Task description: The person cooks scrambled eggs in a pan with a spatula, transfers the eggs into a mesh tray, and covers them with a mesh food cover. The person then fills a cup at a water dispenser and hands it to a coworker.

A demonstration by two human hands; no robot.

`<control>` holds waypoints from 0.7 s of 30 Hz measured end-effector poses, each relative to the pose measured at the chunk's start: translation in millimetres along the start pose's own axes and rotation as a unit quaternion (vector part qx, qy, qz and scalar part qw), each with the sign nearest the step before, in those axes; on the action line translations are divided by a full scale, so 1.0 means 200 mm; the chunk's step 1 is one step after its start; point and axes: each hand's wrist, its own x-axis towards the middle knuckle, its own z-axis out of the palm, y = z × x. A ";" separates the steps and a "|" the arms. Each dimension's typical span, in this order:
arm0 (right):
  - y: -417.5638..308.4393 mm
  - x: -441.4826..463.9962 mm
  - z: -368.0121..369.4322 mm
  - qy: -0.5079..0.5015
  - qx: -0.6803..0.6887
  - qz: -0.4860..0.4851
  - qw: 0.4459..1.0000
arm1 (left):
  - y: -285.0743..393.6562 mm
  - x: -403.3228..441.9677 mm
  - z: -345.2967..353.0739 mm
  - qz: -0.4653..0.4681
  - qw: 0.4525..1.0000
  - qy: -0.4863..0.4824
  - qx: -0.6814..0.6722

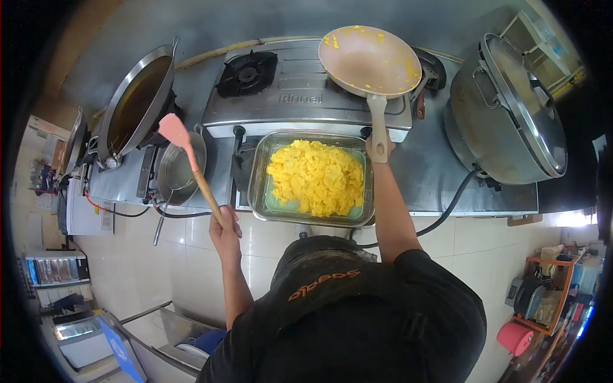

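Note:
My left hand [226, 228] is closed around the wooden handle of a spatula [175, 133] with a pink head, held up to the left. Beneath the beige handle of a frying pan [361, 67], my right hand [379, 152] reaches to the stove front beside its right knob [366, 132]. The pan handle covers much of this hand, and its fingers are mostly hidden. The pan sits on the right burner with yellow egg bits stuck inside. In front of the stove, a wire-rimmed tray [257, 203] with a green bottom holds a heap of scrambled egg [316, 175].
The two-burner gas stove [300, 112] has a bare left burner [247, 74]. Left of it are a wok of brown liquid [137, 96] and a metal strainer [179, 167]. A large lidded pot [476, 108] stands right, with a black hose [456, 199] along the counter edge.

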 end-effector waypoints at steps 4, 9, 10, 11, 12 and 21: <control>-0.33 -0.17 -0.30 -0.046 -0.146 -0.035 0.988 | 0.00 -0.03 0.03 0.005 1.000 -0.013 0.008; -0.25 -0.11 -0.19 -0.015 -0.243 -0.126 0.962 | 0.05 -0.08 0.08 0.013 0.998 -0.060 0.033; -0.24 -0.10 -0.19 -0.024 -0.247 -0.122 0.961 | 0.06 -0.09 0.10 0.002 0.997 -0.076 0.020; -0.21 -0.09 -0.21 -0.048 -0.225 -0.099 0.968 | 0.06 -0.10 0.13 -0.007 0.996 -0.093 0.007; -0.19 -0.09 -0.23 -0.071 -0.203 -0.077 0.974 | 0.07 -0.11 0.17 -0.016 0.994 -0.110 -0.007; -0.52 -0.68 -1.13 -0.239 0.259 -0.099 0.931 | 0.40 -0.34 0.85 0.023 0.892 -0.452 -0.003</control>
